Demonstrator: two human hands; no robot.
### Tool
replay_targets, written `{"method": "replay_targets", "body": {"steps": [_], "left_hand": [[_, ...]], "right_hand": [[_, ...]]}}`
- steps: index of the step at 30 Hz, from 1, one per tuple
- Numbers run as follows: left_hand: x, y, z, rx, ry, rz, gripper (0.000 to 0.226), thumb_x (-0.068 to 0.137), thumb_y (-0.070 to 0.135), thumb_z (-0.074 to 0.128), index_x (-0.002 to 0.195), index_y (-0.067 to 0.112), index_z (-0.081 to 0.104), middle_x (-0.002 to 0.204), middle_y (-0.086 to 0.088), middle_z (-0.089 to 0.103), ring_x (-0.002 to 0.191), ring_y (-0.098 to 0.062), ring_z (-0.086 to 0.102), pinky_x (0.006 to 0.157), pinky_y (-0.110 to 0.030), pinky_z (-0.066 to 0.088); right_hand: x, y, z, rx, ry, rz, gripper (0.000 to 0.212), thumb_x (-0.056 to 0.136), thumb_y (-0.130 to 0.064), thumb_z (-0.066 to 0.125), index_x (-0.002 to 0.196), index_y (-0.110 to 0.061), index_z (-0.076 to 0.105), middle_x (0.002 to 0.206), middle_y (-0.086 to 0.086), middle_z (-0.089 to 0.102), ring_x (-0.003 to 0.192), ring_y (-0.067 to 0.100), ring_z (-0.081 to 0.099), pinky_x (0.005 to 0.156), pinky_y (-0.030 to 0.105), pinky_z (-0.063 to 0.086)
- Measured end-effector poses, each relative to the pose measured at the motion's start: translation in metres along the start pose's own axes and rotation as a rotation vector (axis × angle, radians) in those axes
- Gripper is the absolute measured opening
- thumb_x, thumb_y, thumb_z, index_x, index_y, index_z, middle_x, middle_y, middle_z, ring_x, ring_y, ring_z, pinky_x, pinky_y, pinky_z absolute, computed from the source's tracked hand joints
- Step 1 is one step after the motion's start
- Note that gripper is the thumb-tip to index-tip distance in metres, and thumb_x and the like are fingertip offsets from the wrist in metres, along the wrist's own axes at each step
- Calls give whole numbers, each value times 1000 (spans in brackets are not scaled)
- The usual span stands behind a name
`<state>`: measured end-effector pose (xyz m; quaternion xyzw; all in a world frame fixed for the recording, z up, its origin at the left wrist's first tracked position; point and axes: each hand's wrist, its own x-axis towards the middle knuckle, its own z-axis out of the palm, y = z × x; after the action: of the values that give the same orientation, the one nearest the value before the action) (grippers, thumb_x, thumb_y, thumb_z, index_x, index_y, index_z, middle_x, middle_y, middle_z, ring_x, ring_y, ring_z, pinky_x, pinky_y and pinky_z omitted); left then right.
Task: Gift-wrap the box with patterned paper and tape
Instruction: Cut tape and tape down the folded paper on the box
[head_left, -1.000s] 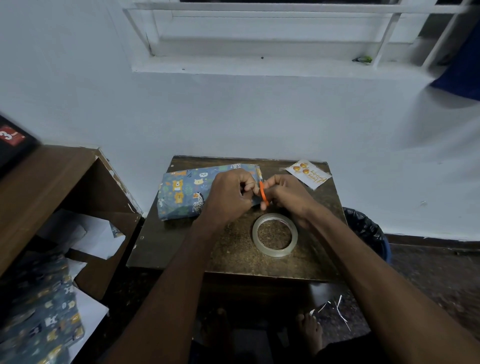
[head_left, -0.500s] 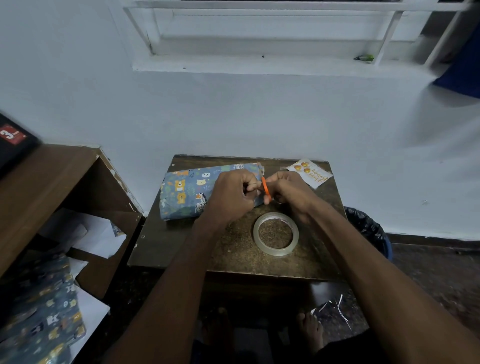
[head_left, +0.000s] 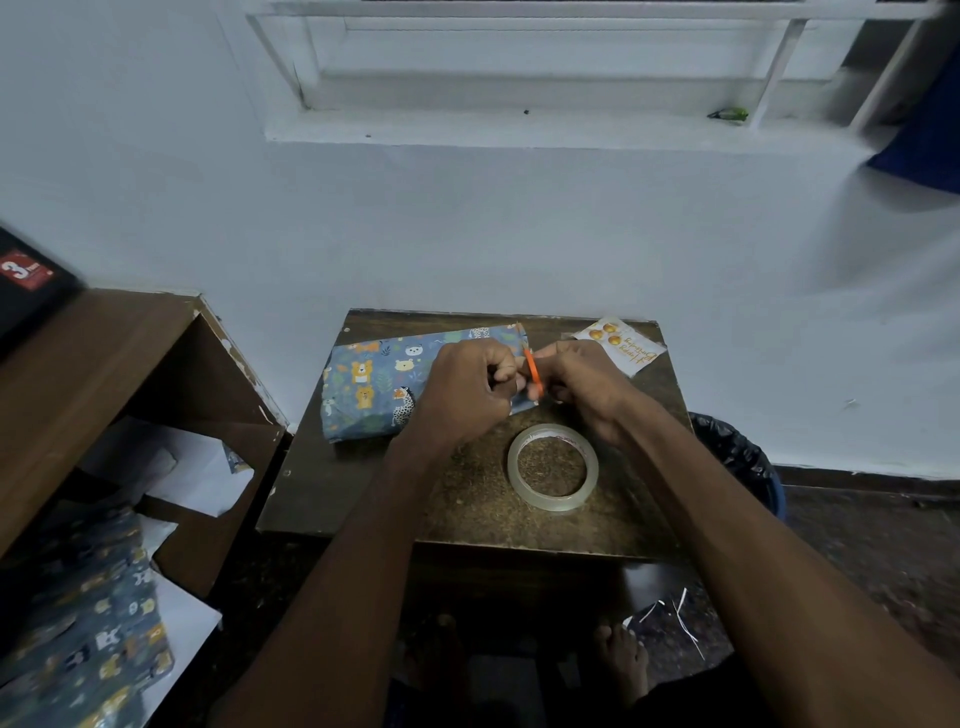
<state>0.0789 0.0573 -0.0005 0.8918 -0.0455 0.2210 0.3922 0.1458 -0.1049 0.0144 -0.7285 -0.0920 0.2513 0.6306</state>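
The box, wrapped in blue paper printed with animals, lies at the back left of a small wooden table. At the box's right end my left hand and my right hand meet around a thin orange tool. Fingers of both hands are curled and pinch it. The tool stands slanted between them, and what its lower tip touches is hidden. A roll of clear tape lies flat on the table just in front of my hands.
A greeting card lies at the table's back right corner. A bin with a black liner stands right of the table. On the left is a wooden shelf, with paper scraps and spare patterned paper. The wall is close behind.
Both hands stay together at the orange tool by the box's right end. The tool has shifted only slightly. The tape roll and the box have not moved.
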Motion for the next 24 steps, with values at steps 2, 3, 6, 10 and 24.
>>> {"method": "replay_targets", "body": {"steps": [2, 3, 6, 10, 24], "left_hand": [[-1, 0, 0, -14, -3, -6, 58, 81, -6, 75, 58, 28, 35, 60, 15, 59, 67, -7, 66, 58, -12, 40], [-1, 0, 0, -18, 0, -8, 57, 80, -8, 74, 58, 28, 35, 60, 16, 60, 68, -1, 66, 58, -10, 40], [-1, -2, 0, -29, 16, -11, 55, 77, -12, 70, 57, 28, 37, 66, 8, 68, 75, -3, 72, 59, -20, 50], [-1, -2, -1, -40, 31, -7, 56, 78, -11, 70, 56, 28, 36, 65, 12, 67, 77, -5, 73, 62, -21, 52], [0, 0, -2, -102, 21, -13, 41, 68, 2, 57, 53, 32, 33, 69, 8, 72, 77, -17, 74, 66, -35, 57]], "right_hand": [[1, -1, 0, 5, -5, -6, 19, 80, -4, 64, 71, -11, 79, 68, 15, 67, 58, 14, 44, 51, 23, 29], [1, -1, 0, 9, -9, -8, 21, 82, -4, 65, 69, -12, 79, 68, 14, 67, 58, 14, 44, 52, 23, 28], [2, -2, 0, 19, -19, -13, 23, 83, -4, 66, 68, -13, 79, 67, 13, 66, 58, 13, 45, 52, 24, 28], [1, -5, 2, 12, -29, -14, 22, 82, -5, 65, 67, -13, 78, 67, 14, 65, 52, 8, 45, 50, 22, 27], [7, -7, 3, 41, -22, 35, 28, 81, -1, 63, 59, -14, 74, 65, 12, 62, 46, 5, 39, 51, 25, 19]]}}
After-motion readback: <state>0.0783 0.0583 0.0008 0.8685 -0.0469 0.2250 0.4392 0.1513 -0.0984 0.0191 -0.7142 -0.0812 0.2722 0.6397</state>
